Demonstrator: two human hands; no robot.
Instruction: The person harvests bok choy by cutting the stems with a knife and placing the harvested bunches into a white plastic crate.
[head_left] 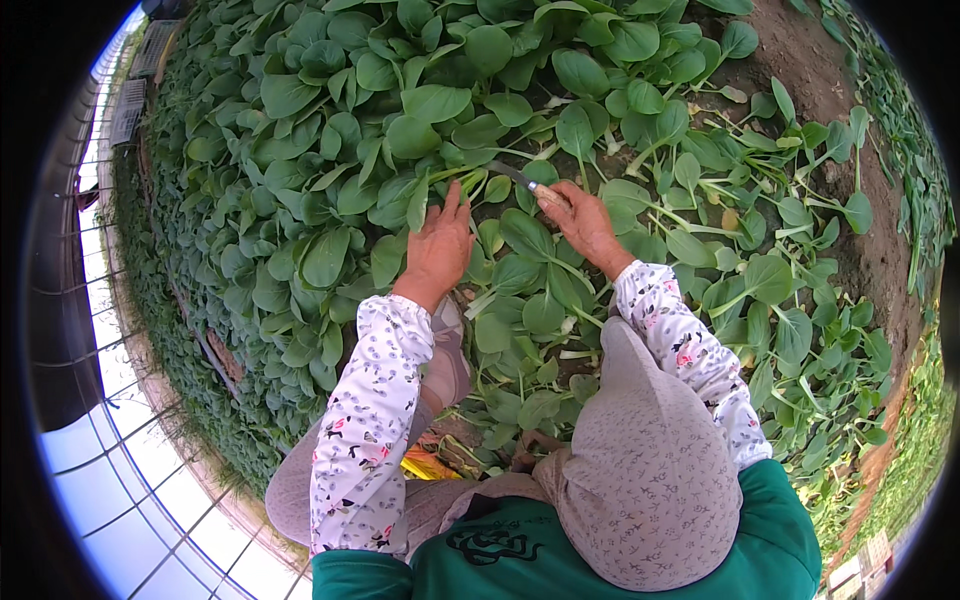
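My right hand (583,225) is closed around the handle of a sickle (515,175). Its thin, slightly curved blade points left, into pale stems near the base of a leafy green plant (435,103). To the left of the blade, my left hand (440,250) reaches into the same plants, fingers stretched forward and touching the stems (470,183). Leaves cover part of its thumb side, and I see nothing gripped in it. Cut leafy greens (690,245) with pale stalks lie on the ground to the right of my right hand.
Dense standing greens (230,200) fill the left and far side. Bare soil (800,60) runs along the right. My shoe (450,350) is among the plants below my left hand. Plastic crates (128,110) stand at the far left beside a wire grid (130,430).
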